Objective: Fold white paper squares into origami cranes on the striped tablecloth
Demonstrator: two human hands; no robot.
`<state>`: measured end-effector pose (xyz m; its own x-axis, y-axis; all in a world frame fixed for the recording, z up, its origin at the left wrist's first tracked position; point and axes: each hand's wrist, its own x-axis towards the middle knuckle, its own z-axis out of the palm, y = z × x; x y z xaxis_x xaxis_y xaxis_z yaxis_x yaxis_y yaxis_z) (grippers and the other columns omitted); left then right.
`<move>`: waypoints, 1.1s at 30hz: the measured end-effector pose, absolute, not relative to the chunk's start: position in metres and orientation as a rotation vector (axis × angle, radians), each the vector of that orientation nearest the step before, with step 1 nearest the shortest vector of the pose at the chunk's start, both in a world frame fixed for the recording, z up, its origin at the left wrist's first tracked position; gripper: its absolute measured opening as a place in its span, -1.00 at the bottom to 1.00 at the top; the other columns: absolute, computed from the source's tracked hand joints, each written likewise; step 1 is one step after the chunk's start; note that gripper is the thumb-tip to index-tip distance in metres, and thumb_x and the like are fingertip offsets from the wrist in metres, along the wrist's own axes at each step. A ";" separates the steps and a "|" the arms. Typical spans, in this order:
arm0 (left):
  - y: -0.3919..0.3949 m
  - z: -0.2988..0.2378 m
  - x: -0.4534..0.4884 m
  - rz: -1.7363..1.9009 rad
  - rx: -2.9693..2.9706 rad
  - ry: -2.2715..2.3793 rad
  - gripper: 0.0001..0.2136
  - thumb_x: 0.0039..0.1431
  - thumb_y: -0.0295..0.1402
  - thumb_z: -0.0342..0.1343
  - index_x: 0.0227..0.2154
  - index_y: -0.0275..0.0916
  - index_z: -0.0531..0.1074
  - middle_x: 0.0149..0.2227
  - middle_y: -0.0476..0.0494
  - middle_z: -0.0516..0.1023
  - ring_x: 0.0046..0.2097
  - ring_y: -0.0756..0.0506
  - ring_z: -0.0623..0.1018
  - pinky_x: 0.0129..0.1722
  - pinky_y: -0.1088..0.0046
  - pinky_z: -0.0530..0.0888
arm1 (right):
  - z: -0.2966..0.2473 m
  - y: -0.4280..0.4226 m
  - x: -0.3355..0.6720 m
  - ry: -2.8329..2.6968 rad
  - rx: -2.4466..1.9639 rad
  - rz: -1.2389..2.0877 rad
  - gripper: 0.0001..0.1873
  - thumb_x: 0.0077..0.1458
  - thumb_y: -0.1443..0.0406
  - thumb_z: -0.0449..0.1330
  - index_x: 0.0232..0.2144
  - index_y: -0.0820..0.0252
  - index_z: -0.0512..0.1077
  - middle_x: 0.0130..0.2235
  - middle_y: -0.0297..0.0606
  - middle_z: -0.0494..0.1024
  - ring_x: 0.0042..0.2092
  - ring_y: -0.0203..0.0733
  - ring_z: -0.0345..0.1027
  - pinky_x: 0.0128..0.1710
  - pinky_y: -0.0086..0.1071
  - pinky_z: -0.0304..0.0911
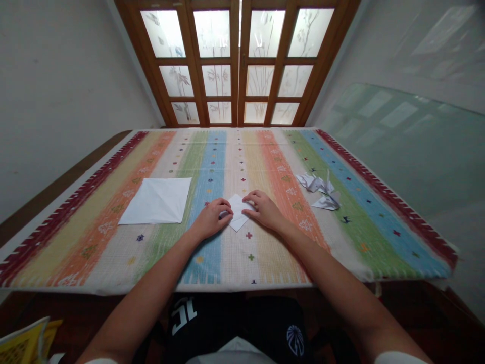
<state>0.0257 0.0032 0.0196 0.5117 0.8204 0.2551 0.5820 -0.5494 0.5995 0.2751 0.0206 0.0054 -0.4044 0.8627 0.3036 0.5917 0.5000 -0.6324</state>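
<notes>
A small folded white paper (237,218) lies diamond-wise on the striped tablecloth, one corner toward me. My left hand (212,217) has its fingers curled on the paper's left corner, thumb and fingers pinching that side. On the opposite corner, my right hand (265,208) grips the paper's right side between thumb and fingers. The fingers partly cover both side corners, so the folds there are hidden. Off to the left rests a flat square stack of white paper (159,200) with faint diagonal creases. Several folded white paper figures (320,191) sit in a cluster at the right.
The table wears a tablecloth (242,275) with coloured stripes and small printed motifs. Beyond it stand wooden doors (238,63) with frosted panes. A glass panel (409,146) leans at the right wall. A yellow basket (26,344) is at the lower left.
</notes>
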 end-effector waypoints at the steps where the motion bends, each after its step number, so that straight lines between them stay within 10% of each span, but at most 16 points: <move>1: 0.004 0.019 0.026 0.729 2.310 1.158 -0.84 0.31 -0.38 0.16 -0.31 -0.21 0.64 -0.08 -0.20 0.63 -0.04 -0.19 0.62 0.12 0.16 0.52 | 0.005 0.021 0.275 -2.143 -1.194 0.568 -0.78 0.17 0.36 0.42 -0.10 0.15 0.60 -0.05 -0.11 0.57 -0.01 -0.06 0.45 0.05 -0.18 0.35; 8: 0.005 0.016 0.025 0.722 2.279 1.249 -0.92 0.23 -0.43 0.25 -0.25 -0.20 0.64 0.02 -0.20 0.59 -0.01 -0.19 0.63 0.13 0.14 0.52 | 0.007 0.020 0.273 -2.116 -1.151 0.629 -0.82 0.23 0.44 0.29 -0.13 0.17 0.61 -0.13 -0.16 0.62 -0.16 -0.16 0.48 -0.06 -0.26 0.36; 16: 0.005 0.014 0.026 0.846 2.188 1.270 -0.45 0.14 -0.49 0.31 0.22 -0.25 0.43 0.06 -0.22 0.54 -0.13 -0.10 0.60 0.08 0.21 0.55 | 0.008 0.020 0.272 -2.115 -1.133 0.643 -0.72 0.22 0.48 0.26 -0.07 0.16 0.62 -0.17 -0.18 0.64 -0.18 -0.16 0.49 -0.08 -0.27 0.36; 33: 0.006 0.011 0.025 0.648 2.409 1.253 -0.75 0.31 -0.40 0.19 -0.01 -0.18 0.66 0.09 -0.28 0.59 0.14 -0.28 0.57 0.23 -0.01 0.47 | 0.012 0.018 0.273 -2.247 -1.137 0.621 -0.86 0.28 0.40 0.28 -0.19 0.16 0.66 -0.17 -0.15 0.62 -0.13 -0.11 0.48 -0.05 -0.24 0.32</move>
